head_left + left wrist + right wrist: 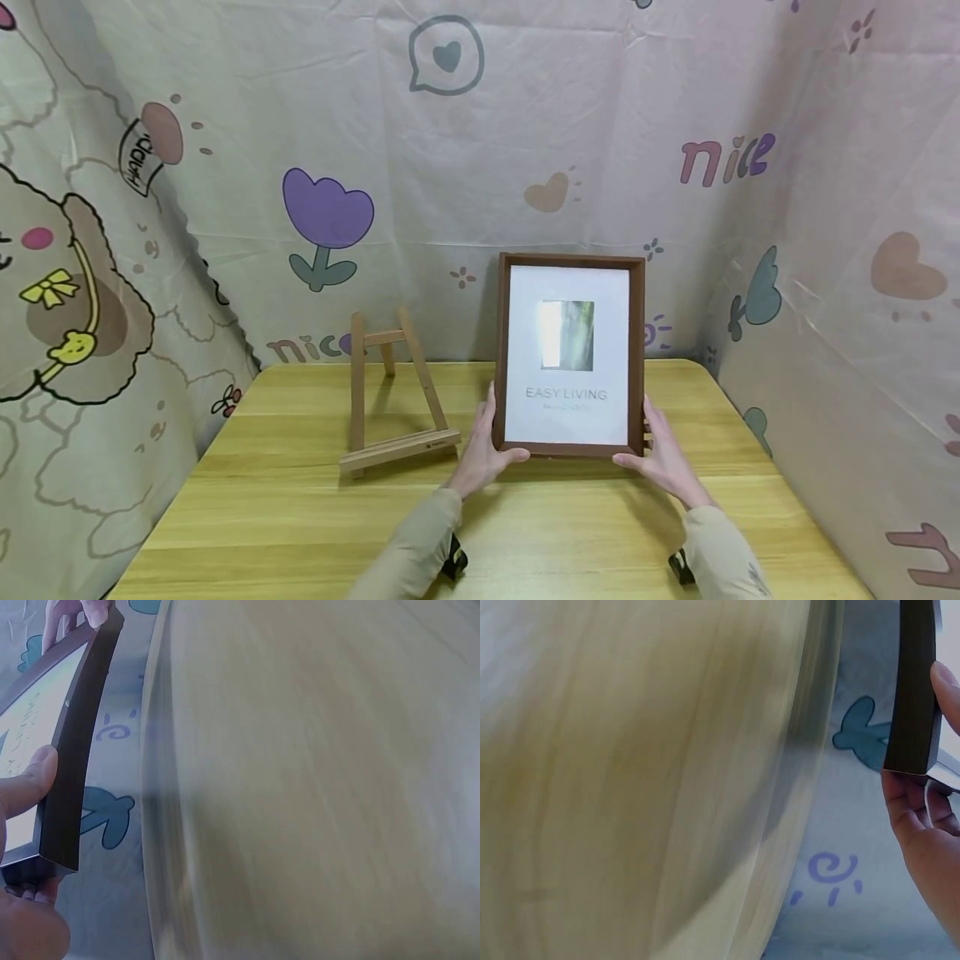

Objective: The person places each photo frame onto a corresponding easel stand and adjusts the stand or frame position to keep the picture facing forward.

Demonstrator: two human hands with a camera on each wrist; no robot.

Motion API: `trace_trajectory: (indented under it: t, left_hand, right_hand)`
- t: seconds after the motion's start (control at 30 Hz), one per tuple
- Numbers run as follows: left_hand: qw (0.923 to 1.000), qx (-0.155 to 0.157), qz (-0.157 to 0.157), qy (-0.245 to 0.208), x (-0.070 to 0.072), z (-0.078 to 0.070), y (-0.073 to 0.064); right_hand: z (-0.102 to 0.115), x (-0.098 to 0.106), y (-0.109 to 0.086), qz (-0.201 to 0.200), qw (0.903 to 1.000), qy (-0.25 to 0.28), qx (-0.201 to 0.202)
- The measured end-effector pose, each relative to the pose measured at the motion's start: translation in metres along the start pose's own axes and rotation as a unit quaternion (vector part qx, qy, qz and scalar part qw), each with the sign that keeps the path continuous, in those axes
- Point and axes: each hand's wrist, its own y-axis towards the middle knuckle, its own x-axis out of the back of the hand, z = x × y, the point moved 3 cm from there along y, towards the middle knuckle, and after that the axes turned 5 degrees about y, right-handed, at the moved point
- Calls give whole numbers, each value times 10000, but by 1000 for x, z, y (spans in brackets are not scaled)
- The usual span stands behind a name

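Note:
A brown picture frame stands upright between both hands, its white front reading "EASY LIVING" around a small shiny picture. My left hand grips its lower left corner, thumb over the front edge and fingers around the side. At the lower right corner my right hand holds it the same way. In the left wrist view the dark edge of the picture frame lies under the left thumb. The right wrist view shows the right hand with fingers behind the frame's corner. Left of the frame stands a small wooden easel.
The yellow wood-grain table runs back to a printed cloth that hangs behind it and on both sides. The easel's front ledge reaches close to the left hand. Black straps show at both wrists.

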Motion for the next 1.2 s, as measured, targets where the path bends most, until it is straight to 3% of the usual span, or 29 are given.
trace_trajectory:
  t: [0.43, 0.9, 1.2]
  left_hand:
    - [9963, -422, -632, 388, 33, 2, -6]
    - [9918, -300, -1058, 646, 65, 12, -19]
    - [9893, -301, -1217, 745, 86, 18, -28]
  right_hand:
    - [13, -26, 22, -62, 9991, 189, 374]
    - [37, -53, 42, 171, 9992, 193, 303]
    - [52, -73, 53, 105, 9974, 323, 641]
